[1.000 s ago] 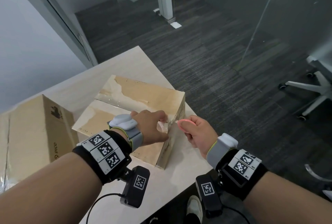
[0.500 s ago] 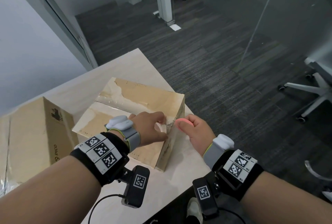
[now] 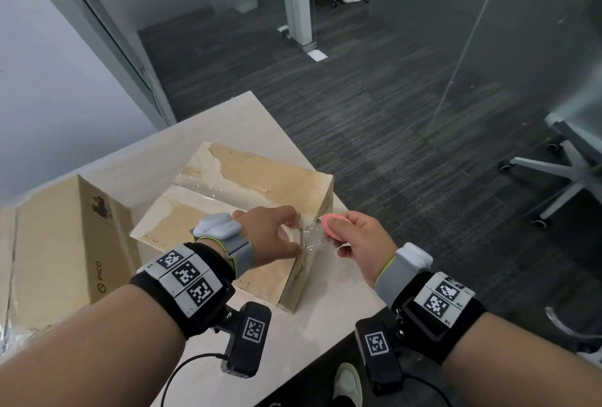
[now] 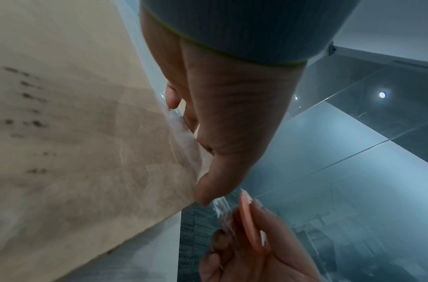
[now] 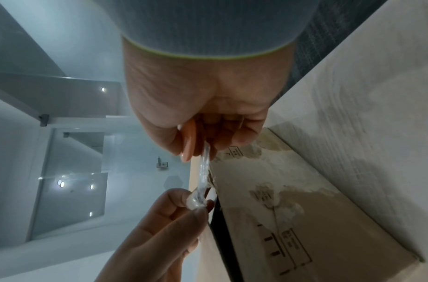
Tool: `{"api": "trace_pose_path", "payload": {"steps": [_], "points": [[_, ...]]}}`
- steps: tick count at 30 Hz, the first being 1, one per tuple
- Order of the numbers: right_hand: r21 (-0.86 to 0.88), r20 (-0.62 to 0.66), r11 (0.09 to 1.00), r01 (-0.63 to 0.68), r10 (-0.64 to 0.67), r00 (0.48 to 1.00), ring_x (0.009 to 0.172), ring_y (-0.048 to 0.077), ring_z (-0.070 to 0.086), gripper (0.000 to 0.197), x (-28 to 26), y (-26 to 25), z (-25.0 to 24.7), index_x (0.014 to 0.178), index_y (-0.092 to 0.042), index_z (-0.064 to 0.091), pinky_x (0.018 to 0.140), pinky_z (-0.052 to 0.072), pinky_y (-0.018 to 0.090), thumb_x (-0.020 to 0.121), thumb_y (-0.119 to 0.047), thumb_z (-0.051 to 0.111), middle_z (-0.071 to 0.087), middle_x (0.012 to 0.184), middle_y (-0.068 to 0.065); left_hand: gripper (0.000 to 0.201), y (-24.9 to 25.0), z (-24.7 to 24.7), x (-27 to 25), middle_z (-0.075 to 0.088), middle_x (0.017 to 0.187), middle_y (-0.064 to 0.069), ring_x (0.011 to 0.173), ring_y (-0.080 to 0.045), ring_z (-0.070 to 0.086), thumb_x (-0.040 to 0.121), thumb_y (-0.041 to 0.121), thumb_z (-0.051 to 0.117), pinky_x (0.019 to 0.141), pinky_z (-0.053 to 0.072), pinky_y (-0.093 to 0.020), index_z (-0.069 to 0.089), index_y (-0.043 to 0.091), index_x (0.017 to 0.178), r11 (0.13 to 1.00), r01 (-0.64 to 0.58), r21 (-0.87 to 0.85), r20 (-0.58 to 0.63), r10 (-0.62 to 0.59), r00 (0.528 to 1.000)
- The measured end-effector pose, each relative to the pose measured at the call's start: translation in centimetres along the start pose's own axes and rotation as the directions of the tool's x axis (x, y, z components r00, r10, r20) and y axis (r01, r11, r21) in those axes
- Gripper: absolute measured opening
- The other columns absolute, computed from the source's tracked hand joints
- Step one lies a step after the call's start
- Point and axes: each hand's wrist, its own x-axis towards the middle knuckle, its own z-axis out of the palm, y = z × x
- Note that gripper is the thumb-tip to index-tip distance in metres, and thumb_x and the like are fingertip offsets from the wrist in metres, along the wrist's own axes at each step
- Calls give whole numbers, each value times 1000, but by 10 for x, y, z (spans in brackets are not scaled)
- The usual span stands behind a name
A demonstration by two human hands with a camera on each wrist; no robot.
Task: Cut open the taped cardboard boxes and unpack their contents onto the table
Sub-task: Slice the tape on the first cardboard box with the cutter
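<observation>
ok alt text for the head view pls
Two hands stretch a strip of clear tape off a cardboard box on a pale table; the right one also holds a pink cutter. Another box sits left.

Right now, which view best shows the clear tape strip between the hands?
Right wrist: the crumpled clear tape strip spans fully from right hand to left hand. The head view shows it small and glary; the left wrist view shows only a scrap.
</observation>
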Motion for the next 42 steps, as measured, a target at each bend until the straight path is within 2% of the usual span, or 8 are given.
{"api": "trace_pose_path", "payload": {"steps": [8,11,15,19,23,34,39,42], "points": [[-130,61,988,-78,87,994,80,15,51,40,-4,4,1,86,-12,65,70,47,28,68,-48,69,54,82,5,25,3,2,-7,68,105,15,97,-16,62,78,54,73,68,31,-27,51,43,84,996,-26,-84,-103,17,995],[-70,3,997,-14,14,1000,75,9,50,29,-3,-7,3,83,-13,62,70,41,28,72,-40,65,54,79,0,15,4,4,-6,62,127,15,114,-11,58,84,37,76,74,35,-22,67,34,96,971,-106,-214,-122,81,989],[-115,-22,984,135,-138,990,65,4,51,39,-1,-16,4,86,3,60,65,41,22,90,-35,69,57,71,-5,19,7,9,-4,53,127,16,118,-8,53,84,27,75,79,29,-20,77,32,102,973,-136,-189,-161,106,981],[-481,126,841,247,-212,969,59,14,45,36,-2,-11,-1,78,-18,57,56,40,29,96,-48,60,54,68,8,21,6,11,-2,53,112,11,111,-15,54,79,30,77,84,39,-29,73,45,94,971,-96,-217,-143,66,988],[-720,222,618,316,-226,948,63,14,54,27,-2,-6,-11,85,-23,57,61,45,33,97,-47,56,58,67,-4,20,8,10,-2,57,110,9,111,-15,52,80,32,75,77,34,-30,71,47,94,981,-73,-181,-132,49,990],[-767,360,467,440,-254,897,71,15,57,29,-1,-18,-12,77,-23,52,65,47,34,96,-44,56,60,74,-4,21,10,-1,-7,59,113,13,110,-11,56,81,28,77,79,36,-26,73,40,98,970,-95,-224,-121,69,990],[-777,395,403,483,-285,873,68,19,50,32,-5,-22,-5,81,-14,50,62,41,35,99,-40,53,55,72,-1,24,12,-2,-9,60,117,15,111,-10,55,82,30,77,65,30,-18,73,40,104,976,-78,-202,-132,52,990],[-787,403,367,496,-303,863,67,21,48,32,-7,-23,-1,80,-13,48,61,39,36,100,-37,53,54,71,-1,23,12,-2,-9,59,118,14,114,-12,52,83,31,75,67,29,-26,71,43,102,984,-77,-163,-125,57,990]]}}
